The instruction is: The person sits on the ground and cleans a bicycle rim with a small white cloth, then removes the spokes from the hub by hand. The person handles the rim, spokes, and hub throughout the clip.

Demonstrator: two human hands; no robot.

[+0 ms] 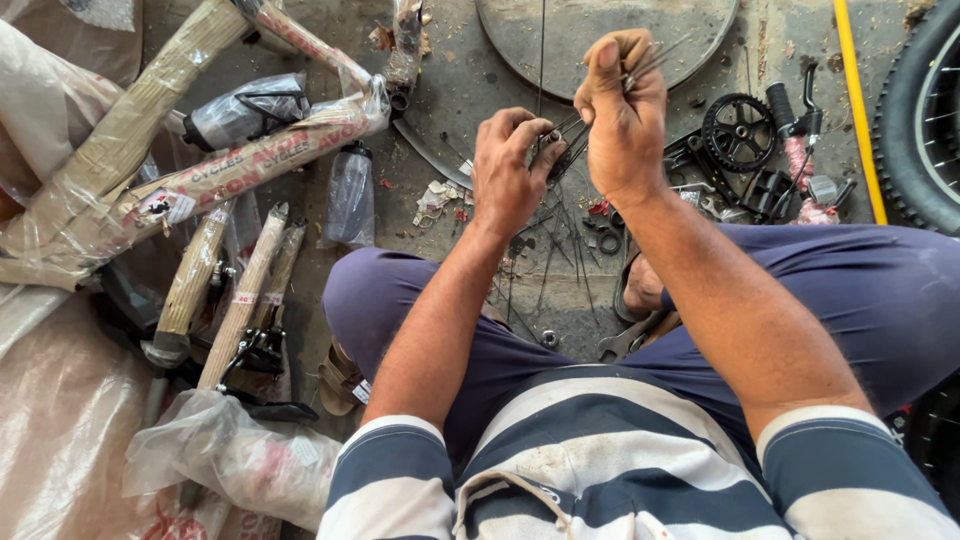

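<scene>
Beside left hand — paper-wrapped frame

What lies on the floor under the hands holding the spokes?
Under the left hand and right hand, loose spokes lie on concrete; the knees hide more.

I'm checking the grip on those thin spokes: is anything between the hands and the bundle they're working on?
Nothing visible. The right hand is closed around the upper ends of the spokes, and the left hand pinches the bundle lower down, thumb against it. More loose spokes lie on the concrete floor below, apart from both hands.
</scene>
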